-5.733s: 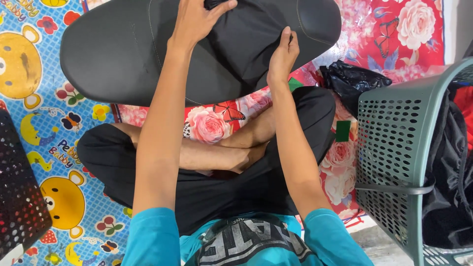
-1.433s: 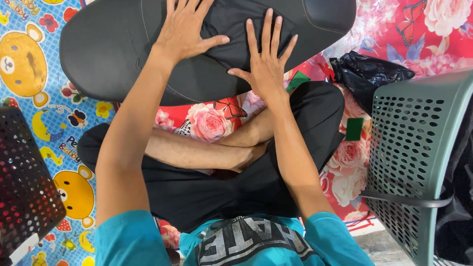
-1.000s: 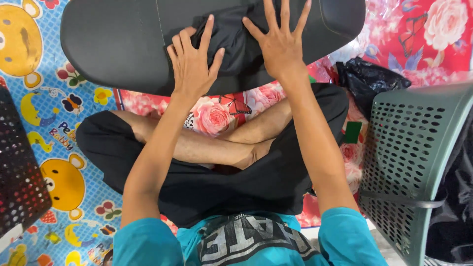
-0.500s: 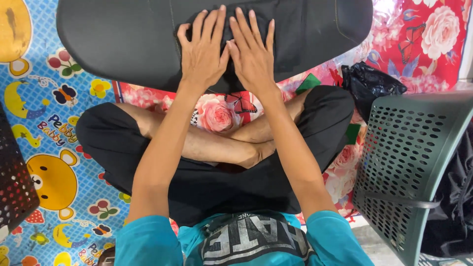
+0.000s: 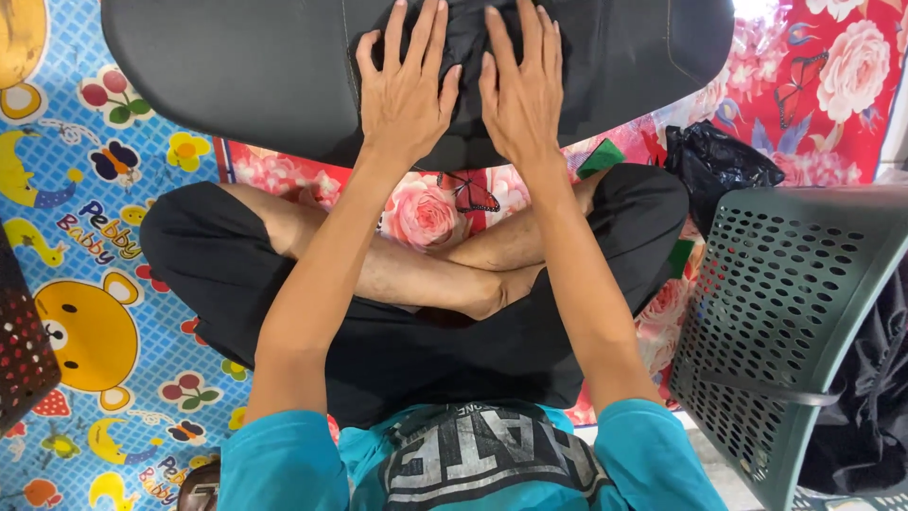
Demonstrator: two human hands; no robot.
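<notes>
I sit cross-legged on the floor in black shorts. A long black padded board (image 5: 236,85) lies across in front of my knees. On its middle lies a dark folded garment (image 5: 468,43). My left hand (image 5: 405,90) and my right hand (image 5: 522,90) press flat on that garment side by side, fingers spread and pointing away from me. Neither hand grips anything.
A grey-green perforated plastic basket (image 5: 794,312) stands at my right with dark clothes (image 5: 865,407) behind it. A black plastic bag (image 5: 714,166) lies on the red floral sheet (image 5: 832,76). A dark red crate (image 5: 24,350) sits at the left on the blue cartoon mat (image 5: 85,284).
Both hands were apart on the garment earlier, then came together at the middle. They now lie side by side, slightly further up the cloth.
</notes>
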